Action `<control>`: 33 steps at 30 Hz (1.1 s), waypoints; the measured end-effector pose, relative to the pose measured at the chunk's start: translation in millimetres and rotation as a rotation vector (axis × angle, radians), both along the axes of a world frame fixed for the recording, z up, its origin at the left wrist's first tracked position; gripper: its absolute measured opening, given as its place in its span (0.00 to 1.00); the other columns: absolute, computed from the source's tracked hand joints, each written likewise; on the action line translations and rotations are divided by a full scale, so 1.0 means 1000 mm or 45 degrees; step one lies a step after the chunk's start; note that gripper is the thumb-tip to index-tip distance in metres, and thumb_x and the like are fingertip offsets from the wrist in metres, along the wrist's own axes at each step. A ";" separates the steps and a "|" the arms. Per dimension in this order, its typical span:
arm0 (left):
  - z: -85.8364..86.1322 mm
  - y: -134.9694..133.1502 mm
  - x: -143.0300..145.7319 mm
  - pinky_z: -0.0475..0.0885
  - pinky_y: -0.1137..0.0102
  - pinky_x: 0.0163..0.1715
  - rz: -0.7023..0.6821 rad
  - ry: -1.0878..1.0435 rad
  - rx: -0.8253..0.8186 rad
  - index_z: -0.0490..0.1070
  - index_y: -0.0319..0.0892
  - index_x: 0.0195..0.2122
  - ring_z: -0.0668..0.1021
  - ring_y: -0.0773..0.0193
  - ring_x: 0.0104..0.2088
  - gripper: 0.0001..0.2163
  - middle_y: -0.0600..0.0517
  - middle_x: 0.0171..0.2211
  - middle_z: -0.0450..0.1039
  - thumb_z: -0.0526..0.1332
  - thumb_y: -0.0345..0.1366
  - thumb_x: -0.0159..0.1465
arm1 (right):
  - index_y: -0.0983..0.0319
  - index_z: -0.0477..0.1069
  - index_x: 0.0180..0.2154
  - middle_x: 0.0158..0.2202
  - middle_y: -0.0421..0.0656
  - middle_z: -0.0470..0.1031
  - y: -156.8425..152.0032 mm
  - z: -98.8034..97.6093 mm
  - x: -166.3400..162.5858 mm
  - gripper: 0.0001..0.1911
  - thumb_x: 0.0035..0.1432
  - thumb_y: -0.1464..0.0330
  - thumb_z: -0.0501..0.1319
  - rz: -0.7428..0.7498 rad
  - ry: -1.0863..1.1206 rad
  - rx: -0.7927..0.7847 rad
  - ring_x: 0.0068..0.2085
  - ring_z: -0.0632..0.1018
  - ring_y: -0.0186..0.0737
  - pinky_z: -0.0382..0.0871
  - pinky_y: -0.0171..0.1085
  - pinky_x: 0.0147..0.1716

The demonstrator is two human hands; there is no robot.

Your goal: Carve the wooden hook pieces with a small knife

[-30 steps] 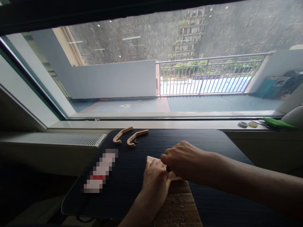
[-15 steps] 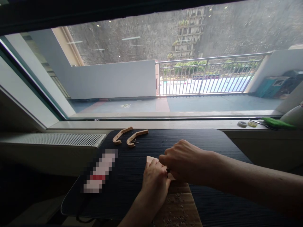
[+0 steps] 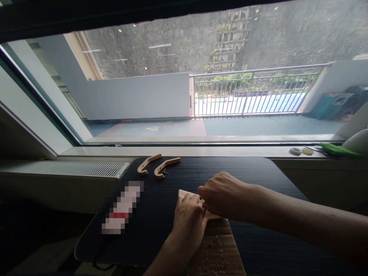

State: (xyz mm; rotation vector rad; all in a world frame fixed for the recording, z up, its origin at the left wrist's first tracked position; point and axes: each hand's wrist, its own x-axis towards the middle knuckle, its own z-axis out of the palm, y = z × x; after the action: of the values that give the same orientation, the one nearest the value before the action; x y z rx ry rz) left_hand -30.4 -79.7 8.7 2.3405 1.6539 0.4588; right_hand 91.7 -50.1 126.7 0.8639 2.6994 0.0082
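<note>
Both hands are low on the black table (image 3: 258, 176), at about 6 o'clock in the view. The left hand (image 3: 188, 220) is clamped down on a pale wooden piece (image 3: 182, 193), fingers curled over it and pressing it flat. The piece lies on a cardboard sheet (image 3: 221, 255) dusted with wood shavings (image 3: 213, 241). Its long axis runs from 10 o'clock to 4 o'clock: the far corner pokes out past the left knuckles towards 10 o'clock, and the near end peeks from under the right wrist. The middle is hidden by the hands.

The right hand (image 3: 222, 195) comes in from 4 o'clock and sits just above the left, touching it. Its fingers are bunched tight round a small dark object (image 3: 204, 209), too covered to make out.

Up at 11 o'clock, well apart from the hands, two wooden hooks (image 3: 148, 162) lie side by side, curved ends to the left. Over at 2 o'clock on the sill are tape rolls (image 3: 295, 151) and a green cloth (image 3: 336, 150).
</note>
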 end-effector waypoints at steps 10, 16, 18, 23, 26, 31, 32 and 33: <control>0.000 -0.001 0.000 0.60 0.61 0.47 0.019 0.017 0.013 0.72 0.43 0.34 0.69 0.55 0.45 0.08 0.50 0.39 0.71 0.62 0.30 0.52 | 0.64 0.68 0.34 0.33 0.43 0.75 0.001 0.010 0.000 0.06 0.51 0.75 0.59 0.047 0.049 0.010 0.31 0.76 0.41 0.49 0.34 0.18; -0.003 0.000 -0.001 0.61 0.62 0.46 0.019 -0.023 0.010 0.71 0.43 0.33 0.69 0.56 0.45 0.07 0.51 0.39 0.71 0.62 0.30 0.52 | 0.64 0.69 0.33 0.33 0.43 0.75 0.004 0.007 0.002 0.05 0.51 0.77 0.58 0.035 0.073 -0.014 0.32 0.76 0.41 0.49 0.34 0.20; -0.003 0.000 -0.001 0.61 0.63 0.46 0.020 -0.027 0.001 0.71 0.42 0.33 0.69 0.56 0.45 0.07 0.51 0.39 0.71 0.61 0.30 0.52 | 0.64 0.69 0.32 0.32 0.43 0.75 0.006 0.004 0.003 0.04 0.52 0.76 0.58 0.036 0.093 -0.004 0.31 0.76 0.41 0.49 0.34 0.20; -0.004 0.002 -0.002 0.61 0.63 0.46 -0.003 -0.004 -0.015 0.72 0.42 0.34 0.69 0.56 0.45 0.07 0.51 0.39 0.71 0.62 0.31 0.52 | 0.64 0.69 0.28 0.28 0.43 0.75 0.008 0.000 0.005 0.03 0.53 0.73 0.59 0.001 0.046 0.003 0.28 0.75 0.38 0.50 0.33 0.21; -0.001 0.002 -0.001 0.61 0.63 0.46 0.000 -0.008 -0.016 0.72 0.43 0.35 0.69 0.56 0.45 0.08 0.50 0.39 0.71 0.61 0.31 0.53 | 0.65 0.69 0.26 0.26 0.44 0.75 0.006 0.000 0.006 0.05 0.54 0.72 0.58 -0.022 0.043 0.022 0.27 0.75 0.39 0.50 0.33 0.20; 0.007 -0.001 0.002 0.61 0.63 0.46 0.042 0.017 -0.072 0.72 0.43 0.36 0.69 0.56 0.46 0.09 0.49 0.39 0.72 0.61 0.29 0.53 | 0.65 0.69 0.29 0.26 0.44 0.75 0.003 0.000 0.006 0.05 0.54 0.69 0.58 -0.017 0.095 0.065 0.26 0.75 0.40 0.49 0.33 0.20; 0.008 -0.001 0.002 0.61 0.63 0.46 0.043 0.017 -0.077 0.72 0.43 0.36 0.69 0.56 0.46 0.10 0.50 0.39 0.72 0.61 0.29 0.53 | 0.64 0.69 0.31 0.26 0.44 0.75 0.004 0.001 0.006 0.05 0.53 0.68 0.59 -0.005 0.114 0.059 0.27 0.75 0.40 0.49 0.33 0.20; 0.007 -0.001 0.002 0.61 0.63 0.47 0.037 0.014 -0.075 0.72 0.43 0.36 0.69 0.56 0.46 0.10 0.50 0.40 0.71 0.62 0.30 0.52 | 0.64 0.69 0.32 0.27 0.44 0.75 0.004 0.002 0.006 0.05 0.52 0.69 0.59 0.009 0.129 0.049 0.27 0.75 0.40 0.49 0.33 0.20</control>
State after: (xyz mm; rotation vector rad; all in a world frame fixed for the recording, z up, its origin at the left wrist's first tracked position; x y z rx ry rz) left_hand -28.4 -80.4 15.6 2.2838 1.6849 0.3980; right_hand 98.1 -45.8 128.3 0.8889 2.8052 0.0185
